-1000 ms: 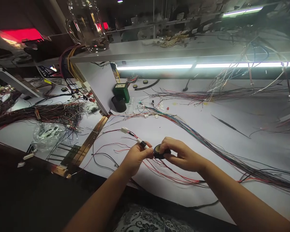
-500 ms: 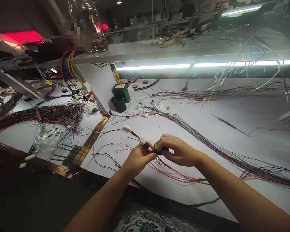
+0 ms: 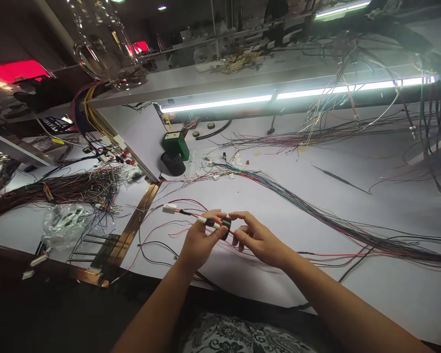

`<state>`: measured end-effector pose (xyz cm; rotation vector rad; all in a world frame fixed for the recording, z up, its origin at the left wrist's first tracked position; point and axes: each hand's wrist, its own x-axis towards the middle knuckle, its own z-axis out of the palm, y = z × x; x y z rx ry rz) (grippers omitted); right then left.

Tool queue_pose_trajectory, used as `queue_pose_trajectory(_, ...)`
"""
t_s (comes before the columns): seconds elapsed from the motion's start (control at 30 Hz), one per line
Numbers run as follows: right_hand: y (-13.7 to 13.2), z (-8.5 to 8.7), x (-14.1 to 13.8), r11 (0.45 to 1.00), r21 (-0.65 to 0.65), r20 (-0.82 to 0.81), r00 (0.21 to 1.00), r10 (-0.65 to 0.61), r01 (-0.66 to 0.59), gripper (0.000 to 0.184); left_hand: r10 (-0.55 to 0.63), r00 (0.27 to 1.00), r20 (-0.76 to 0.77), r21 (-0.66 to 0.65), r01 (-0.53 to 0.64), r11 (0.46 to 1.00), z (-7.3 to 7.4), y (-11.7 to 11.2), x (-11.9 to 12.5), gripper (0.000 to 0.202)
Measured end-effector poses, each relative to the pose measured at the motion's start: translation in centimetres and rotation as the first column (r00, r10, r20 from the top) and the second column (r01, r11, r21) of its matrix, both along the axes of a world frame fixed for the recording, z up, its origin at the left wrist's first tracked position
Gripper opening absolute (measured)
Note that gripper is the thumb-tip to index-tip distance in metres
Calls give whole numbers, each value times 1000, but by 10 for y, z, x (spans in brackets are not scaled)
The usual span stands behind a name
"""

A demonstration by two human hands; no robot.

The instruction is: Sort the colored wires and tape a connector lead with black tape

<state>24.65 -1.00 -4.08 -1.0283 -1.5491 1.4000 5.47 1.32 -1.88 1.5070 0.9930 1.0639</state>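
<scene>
My left hand [image 3: 198, 241] pinches a thin red-and-black wire lead [image 3: 189, 214] at a white sleeve [image 3: 205, 221], low over the white bench [image 3: 279, 196]. A white connector [image 3: 169, 208] hangs at the lead's free end to the left. My right hand [image 3: 257, 239] faces it, its index finger and thumb closed on a small black tape roll [image 3: 226, 226] that stands on edge against the sleeve. The other right fingers are loosely spread. Loose red and black wires [image 3: 161, 230] lie under both hands.
A long multicoloured wire bundle [image 3: 316, 215] runs across the bench to the right. A green box [image 3: 175, 144] and a black cylinder [image 3: 172, 164] stand at the back. A plastic bag [image 3: 64, 218] and a brass strip [image 3: 132, 225] lie on the left, a black probe [image 3: 340, 179] on the right.
Both hands and the lead have shifted left. The tape roll has turned from flat to edge-on against the sleeve, and the right fingers have loosened.
</scene>
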Motion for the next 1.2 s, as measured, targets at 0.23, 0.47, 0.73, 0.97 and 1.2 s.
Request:
queue_pose_trajectory(0.23,-12,9,-4,902,431,313,935,-165,15,52,74,940,333,-355,52,934,-5,3,9,14)
queue_pose_trajectory(0.47,-13,2,-13,778,607,192,920,-341,162,41,172,838,518,-497,132,858,-7,1,15,15)
queue_pose_trajectory(0.73,5,12,9,827,-546,-148,958,-247,129,36,-139,955,261,141,104,984,-3,3,15,12)
queue_pose_trajectory(0.97,-9,15,14,950,277,-18,989,-147,146,44,-21,999,34,19,20,1000,10,11,13,12)
queue_pose_trajectory(1.2,-14,13,0,578,814,282,834,-474,53,33,113,973,200,-118,-90,989,0,6,26,18)
